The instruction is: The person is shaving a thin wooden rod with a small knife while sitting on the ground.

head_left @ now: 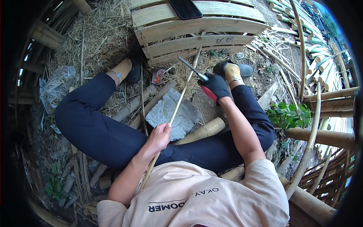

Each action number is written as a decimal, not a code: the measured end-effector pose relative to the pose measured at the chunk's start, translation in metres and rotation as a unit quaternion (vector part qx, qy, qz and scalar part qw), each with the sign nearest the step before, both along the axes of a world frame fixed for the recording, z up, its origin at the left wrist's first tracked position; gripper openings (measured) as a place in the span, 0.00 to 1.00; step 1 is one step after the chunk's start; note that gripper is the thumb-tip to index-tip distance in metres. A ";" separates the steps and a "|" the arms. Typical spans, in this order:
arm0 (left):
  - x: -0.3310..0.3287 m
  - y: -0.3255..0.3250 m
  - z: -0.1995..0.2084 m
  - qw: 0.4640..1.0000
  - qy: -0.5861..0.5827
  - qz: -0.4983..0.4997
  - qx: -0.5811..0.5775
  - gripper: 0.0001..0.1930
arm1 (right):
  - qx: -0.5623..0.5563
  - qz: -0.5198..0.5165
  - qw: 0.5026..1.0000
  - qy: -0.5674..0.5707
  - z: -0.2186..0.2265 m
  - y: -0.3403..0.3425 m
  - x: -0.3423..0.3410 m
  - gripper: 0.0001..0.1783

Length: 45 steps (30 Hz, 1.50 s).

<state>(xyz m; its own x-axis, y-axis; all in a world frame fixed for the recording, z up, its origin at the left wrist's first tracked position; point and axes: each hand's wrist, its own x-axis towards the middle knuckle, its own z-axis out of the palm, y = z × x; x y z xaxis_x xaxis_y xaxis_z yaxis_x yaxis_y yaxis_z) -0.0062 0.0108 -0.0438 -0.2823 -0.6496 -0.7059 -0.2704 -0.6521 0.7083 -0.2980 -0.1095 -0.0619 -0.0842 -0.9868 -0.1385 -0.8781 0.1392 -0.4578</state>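
Close to the pale shirt, at the near side, lies the lower end of a long, thin stick. From there it goes up over the lap, slanting to the right. The bare left hand is closed around it, with the thumb on top. Beyond this hand, the stick passes above a grey stone, and just to the right of the stone's near side a thick pole lies on the ground.

A little farther and to the right, the gloved right hand is clamped on the handle of a knife. The blade points to the far left and crosses the stick; if it touches the surface, I cannot tell.

As I judge it, the work is somewhere in the middle. The stick is already slim, separate and mostly pale, but the blade is at its far part, so probably some trimming is left there. Which lengths are finished is too small to see.

At the far end, the stick reaches to the near side of a wooden crate, on which a phone rests. Far to the right, many cut poles are piled, apart from the stick.
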 end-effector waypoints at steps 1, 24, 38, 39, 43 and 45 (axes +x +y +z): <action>-0.002 0.001 0.001 1.000 0.001 0.004 -0.011 0.18 | -0.027 0.007 0.998 -0.063 0.013 0.008 0.007 0.18; -0.001 -0.011 0.024 0.975 0.145 0.052 0.158 0.16 | 0.038 -0.056 0.998 0.019 -0.030 -0.001 -0.025 0.18; 0.001 -0.005 0.017 0.983 0.111 0.048 0.135 0.17 | -0.035 0.005 0.995 -0.089 0.005 0.006 0.005 0.18; 0.001 -0.004 0.016 0.984 0.109 0.048 0.134 0.17 | -0.020 -0.006 0.995 -0.099 0.000 0.008 0.005 0.18; -0.004 -0.005 0.018 0.993 0.069 0.031 0.092 0.16 | 0.013 -0.013 1.000 -0.005 -0.033 -0.001 -0.012 0.16; -0.004 -0.003 0.018 0.992 0.079 0.037 0.094 0.16 | -0.001 -0.003 1.000 -0.029 0.003 0.008 0.000 0.16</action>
<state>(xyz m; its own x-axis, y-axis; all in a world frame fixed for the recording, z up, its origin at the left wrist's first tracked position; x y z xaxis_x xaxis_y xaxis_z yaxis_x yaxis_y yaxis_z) -0.0101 0.0077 -0.0255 -0.3551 -0.5335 -0.7676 -0.1126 -0.7908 0.6017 -0.2978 -0.1018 -0.0591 -0.0819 -0.9867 -0.1407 -0.8493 0.1430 -0.5082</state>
